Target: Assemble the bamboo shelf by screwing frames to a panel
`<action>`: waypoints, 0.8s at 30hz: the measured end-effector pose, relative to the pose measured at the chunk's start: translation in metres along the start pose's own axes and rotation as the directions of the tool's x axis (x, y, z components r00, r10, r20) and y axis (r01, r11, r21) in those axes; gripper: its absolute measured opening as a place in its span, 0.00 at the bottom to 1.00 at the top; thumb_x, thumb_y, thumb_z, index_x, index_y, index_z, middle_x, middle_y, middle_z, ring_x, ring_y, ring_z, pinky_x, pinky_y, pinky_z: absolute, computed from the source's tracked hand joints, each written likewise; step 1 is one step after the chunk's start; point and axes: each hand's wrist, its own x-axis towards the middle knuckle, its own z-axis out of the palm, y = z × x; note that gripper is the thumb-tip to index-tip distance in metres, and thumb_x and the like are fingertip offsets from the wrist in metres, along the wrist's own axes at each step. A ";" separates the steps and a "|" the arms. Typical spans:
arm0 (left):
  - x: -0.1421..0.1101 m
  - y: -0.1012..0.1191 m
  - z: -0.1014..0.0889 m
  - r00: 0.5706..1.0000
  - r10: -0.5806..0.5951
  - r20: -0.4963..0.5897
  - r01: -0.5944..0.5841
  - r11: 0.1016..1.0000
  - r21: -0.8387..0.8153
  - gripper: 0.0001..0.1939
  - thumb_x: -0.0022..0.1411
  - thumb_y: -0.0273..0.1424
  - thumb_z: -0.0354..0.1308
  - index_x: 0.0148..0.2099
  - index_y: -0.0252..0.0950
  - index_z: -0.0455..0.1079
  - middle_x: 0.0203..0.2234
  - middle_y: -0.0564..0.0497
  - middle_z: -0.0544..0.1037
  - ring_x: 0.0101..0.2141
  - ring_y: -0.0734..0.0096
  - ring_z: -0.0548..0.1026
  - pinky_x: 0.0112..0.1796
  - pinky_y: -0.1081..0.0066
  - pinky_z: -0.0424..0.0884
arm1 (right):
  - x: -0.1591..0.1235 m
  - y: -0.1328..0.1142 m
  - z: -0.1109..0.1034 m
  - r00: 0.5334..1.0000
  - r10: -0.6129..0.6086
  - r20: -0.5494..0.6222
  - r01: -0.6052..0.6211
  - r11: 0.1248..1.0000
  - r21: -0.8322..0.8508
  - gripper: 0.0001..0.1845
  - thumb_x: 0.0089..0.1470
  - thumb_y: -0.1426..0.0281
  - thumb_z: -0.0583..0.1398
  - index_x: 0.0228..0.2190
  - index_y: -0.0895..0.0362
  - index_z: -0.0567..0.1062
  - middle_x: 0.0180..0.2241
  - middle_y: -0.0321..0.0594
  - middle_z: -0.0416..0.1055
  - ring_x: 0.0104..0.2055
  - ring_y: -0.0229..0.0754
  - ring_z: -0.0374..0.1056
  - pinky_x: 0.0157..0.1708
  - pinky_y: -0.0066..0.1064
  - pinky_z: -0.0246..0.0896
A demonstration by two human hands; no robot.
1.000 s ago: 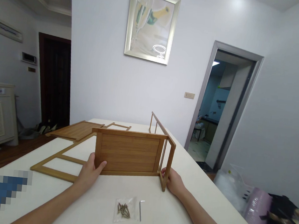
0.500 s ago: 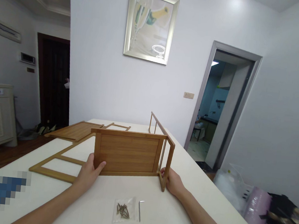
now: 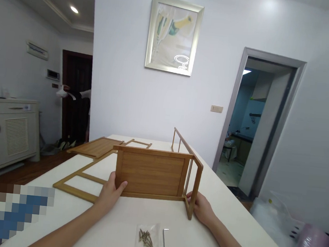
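A wooden shelf panel (image 3: 154,173) stands on its long edge on the white table, its right end meeting a wooden side frame (image 3: 197,187). My left hand (image 3: 113,190) is closed on the panel's lower left end, thumb on the near face and fingers behind. My right hand (image 3: 201,208) grips the side frame near its lower corner, where the panel joins it; some of its fingers are hidden behind the wood. Nearer to me lie a clear bag of screws (image 3: 146,238) and an Allen key (image 3: 164,240).
A second wooden frame (image 3: 73,188) lies flat at the left, with another wooden panel (image 3: 98,147) behind it. A wall rises past the table's (image 3: 126,217) far end. Plastic-wrapped items (image 3: 309,246) sit beyond its right edge. Far left, a person's arm (image 3: 83,92) shows near the dark door.
My view has turned left, so everything sits further right in the picture. A person has come into sight by the door. Both hands keep their hold on the panel and frame.
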 end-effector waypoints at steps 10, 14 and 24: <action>0.001 0.005 0.001 1.000 -0.018 -0.002 0.017 0.986 -0.163 0.18 0.57 0.39 0.54 0.47 0.38 0.59 0.40 0.43 0.76 0.41 0.57 0.75 0.42 0.58 0.69 | 0.001 -0.003 0.000 1.000 -0.022 -0.012 0.022 1.000 -0.009 0.12 0.50 0.61 0.52 0.31 0.51 0.74 0.33 0.38 0.77 0.37 0.47 0.72 0.36 0.33 0.64; 0.002 0.004 0.003 1.000 -0.026 -0.003 0.025 0.984 -0.179 0.17 0.57 0.37 0.55 0.47 0.38 0.59 0.41 0.42 0.76 0.43 0.57 0.74 0.43 0.58 0.69 | -0.001 -0.001 0.001 0.997 -0.074 0.005 0.074 0.996 -0.040 0.13 0.50 0.61 0.53 0.34 0.50 0.73 0.36 0.37 0.76 0.37 0.47 0.72 0.37 0.33 0.64; 0.000 0.008 -0.001 1.000 -0.027 0.015 0.030 0.982 -0.186 0.18 0.57 0.36 0.54 0.49 0.37 0.58 0.41 0.42 0.75 0.44 0.57 0.74 0.43 0.58 0.68 | -0.001 -0.004 -0.002 0.999 -0.028 0.015 0.029 0.999 -0.044 0.13 0.49 0.62 0.54 0.35 0.50 0.72 0.37 0.38 0.77 0.39 0.48 0.72 0.39 0.35 0.64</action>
